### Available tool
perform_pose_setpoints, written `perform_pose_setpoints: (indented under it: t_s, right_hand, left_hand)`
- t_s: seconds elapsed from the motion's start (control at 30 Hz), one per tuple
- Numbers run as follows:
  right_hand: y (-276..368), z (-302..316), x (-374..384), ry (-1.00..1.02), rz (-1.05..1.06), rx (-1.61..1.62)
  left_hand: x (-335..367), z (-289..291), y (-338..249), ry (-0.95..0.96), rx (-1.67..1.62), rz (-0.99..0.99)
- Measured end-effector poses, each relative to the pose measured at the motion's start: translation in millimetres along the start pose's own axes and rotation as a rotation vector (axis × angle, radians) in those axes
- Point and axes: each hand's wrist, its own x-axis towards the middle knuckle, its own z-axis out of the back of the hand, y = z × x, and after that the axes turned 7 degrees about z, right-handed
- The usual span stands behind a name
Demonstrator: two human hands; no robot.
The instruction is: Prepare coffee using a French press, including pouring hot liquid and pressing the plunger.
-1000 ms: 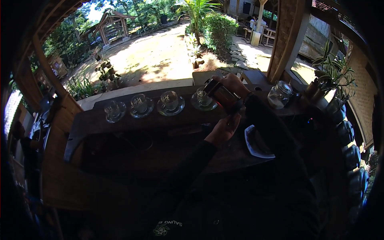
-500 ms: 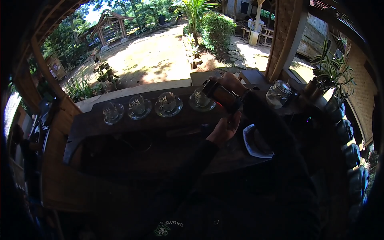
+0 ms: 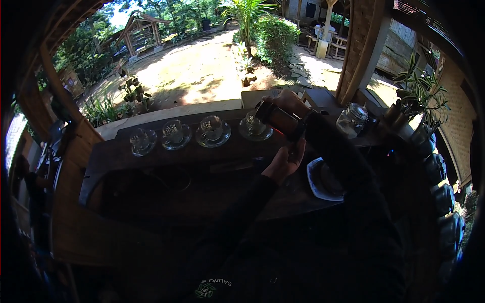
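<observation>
From where I stand, four clear glass cups [image 3: 211,129] run along the dark wooden counter [image 3: 112,150], each on a glass saucer [image 3: 218,143]. Pale flecks show on the cups; I can't make out any drink inside.

At the fourth cup, a French press [image 3: 281,121] is held aloft, leaning well over, its top end toward that cup and its base down to the right. Reddish-brown liquid shows through its wall. The left hand [image 3: 286,163] is turned up beneath the base, fingers against it; how firmly they close I can't tell. The right hand [image 3: 291,104] grasps the press from above, knuckles outward.

Further along, a pale angular dish [image 3: 311,177] sits below the right forearm with something dark in it, and a lidded glass jar [image 3: 352,119] holds pale contents. Big dark rounded containers [image 3: 437,168] line the far right, their insides out of sight.

At the far left, another person [image 3: 36,184] is mostly lost in shadow. The press's top end overlaps the fourth cup, so whether they touch, or anything flows, is unclear. The right hand covers any handle, and the right sleeve [image 3: 339,156] cuts off the dish's right side.
</observation>
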Motion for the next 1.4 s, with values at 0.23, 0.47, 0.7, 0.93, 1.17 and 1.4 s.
perform_pose_setpoints:
  t_s: [0.23,0.47,0.7,0.93,1.17,1.4]
  right_hand:
    - [-1.0,0.5,2.5,0.033,0.019,0.007]
    - [5.5,4.3,1.1,0.051,-0.035,0.004]
    - [13.1,6.7,1.0,0.085,-0.014,-0.079]
    - [14.2,8.7,3.2,0.107,0.011,-0.053]
    - [15.5,6.5,9.8,0.121,0.029,-0.104]
    - [3.4,-4.1,21.7,0.060,0.107,-0.136]
  left_hand:
    - [4.6,1.2,1.8,-0.013,-0.013,-0.022]
    - [4.3,-4.4,4.1,-0.008,-0.014,-0.028]
    - [9.2,-1.7,2.9,0.002,-0.005,-0.035]
    - [8.4,-6.8,4.7,-0.003,-0.003,-0.068]
    - [10.0,-3.9,4.2,0.056,-0.022,-0.064]
    - [15.9,-8.2,5.0,-0.015,-0.031,-0.092]
